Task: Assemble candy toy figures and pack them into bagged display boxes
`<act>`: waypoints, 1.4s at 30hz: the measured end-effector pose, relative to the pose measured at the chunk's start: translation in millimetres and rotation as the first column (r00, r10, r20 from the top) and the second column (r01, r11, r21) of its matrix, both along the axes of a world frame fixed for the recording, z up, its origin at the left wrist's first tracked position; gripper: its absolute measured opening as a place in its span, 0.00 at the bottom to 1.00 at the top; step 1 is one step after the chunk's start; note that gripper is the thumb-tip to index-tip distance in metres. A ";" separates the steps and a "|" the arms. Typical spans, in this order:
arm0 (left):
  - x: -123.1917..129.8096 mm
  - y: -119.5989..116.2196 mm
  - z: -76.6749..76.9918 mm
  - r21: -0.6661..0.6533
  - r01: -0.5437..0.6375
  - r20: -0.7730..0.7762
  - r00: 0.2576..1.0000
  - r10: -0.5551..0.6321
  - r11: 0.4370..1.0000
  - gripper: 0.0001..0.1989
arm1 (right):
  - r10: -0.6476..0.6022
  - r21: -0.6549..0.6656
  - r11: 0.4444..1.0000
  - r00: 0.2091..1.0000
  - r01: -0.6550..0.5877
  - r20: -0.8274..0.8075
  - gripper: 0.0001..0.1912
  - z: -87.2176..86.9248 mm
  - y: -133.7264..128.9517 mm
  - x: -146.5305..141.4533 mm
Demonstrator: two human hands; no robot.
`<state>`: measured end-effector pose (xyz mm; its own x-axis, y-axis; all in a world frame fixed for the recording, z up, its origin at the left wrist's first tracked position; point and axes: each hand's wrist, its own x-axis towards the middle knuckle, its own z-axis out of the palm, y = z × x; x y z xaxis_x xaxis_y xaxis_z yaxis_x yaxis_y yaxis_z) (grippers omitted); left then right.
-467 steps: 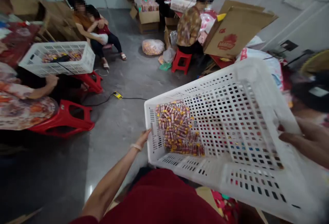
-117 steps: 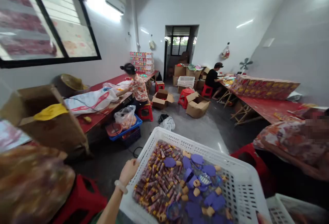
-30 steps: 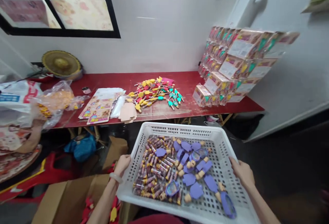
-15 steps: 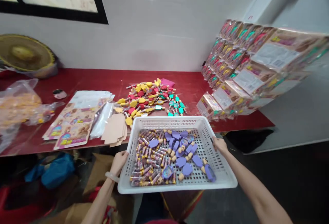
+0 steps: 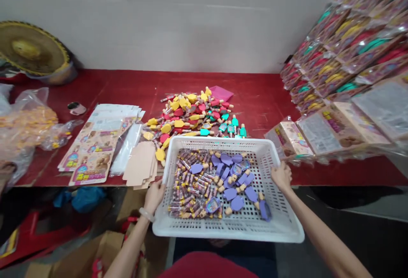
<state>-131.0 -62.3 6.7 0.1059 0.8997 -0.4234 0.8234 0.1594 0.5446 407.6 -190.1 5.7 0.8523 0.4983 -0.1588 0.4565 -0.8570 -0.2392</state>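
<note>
A white plastic basket (image 5: 223, 229) with a slotted floor is held between my two hands at the front edge of the red table. My left hand (image 5: 155, 197), with a pale bangle at the wrist, grips its left rim. On the opposite side my right hand (image 5: 281, 177) is closed on the right rim. Inside the basket, small clear tubes with yellow ends (image 5: 191, 188) fill the left part. Purple paddle-shaped pieces with tan stubs (image 5: 237, 203) lie loosely to the right. Just behind the basket is a heap of yellow, red and green paddle-shaped pieces (image 5: 178, 123).
Printed cards (image 5: 92, 163), tan cardboard pieces (image 5: 139, 163) and clear bags lie left on the red table (image 5: 127, 86). Packed boxes (image 5: 338, 125) are stacked high at right. A straw hat (image 5: 32, 48) stands far left. Open cartons (image 5: 83, 252) are on the floor below.
My view has tilted down and moved nearer the table. Both hands still grip the basket, which appears slightly farther right, its far rim overlapping the table's front edge.
</note>
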 end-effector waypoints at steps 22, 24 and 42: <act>177.9 45.8 -46.1 0.115 0.492 -0.285 0.849 -0.446 0.863 0.24 | 0.955 -0.033 -0.281 -0.283 -0.959 0.087 0.10 -92.1 156.3 -173.7; 168.7 61.7 -29.1 0.175 0.455 -0.245 0.879 -0.409 0.873 0.22 | 0.975 -0.041 -0.164 -0.168 -0.986 0.145 0.13 -64.3 164.6 -147.4; 192.5 -11.0 -3.3 -0.382 -0.254 0.848 0.286 0.446 0.889 0.18 | 0.978 0.565 0.059 0.160 -0.823 0.131 0.12 -22.3 59.0 -136.4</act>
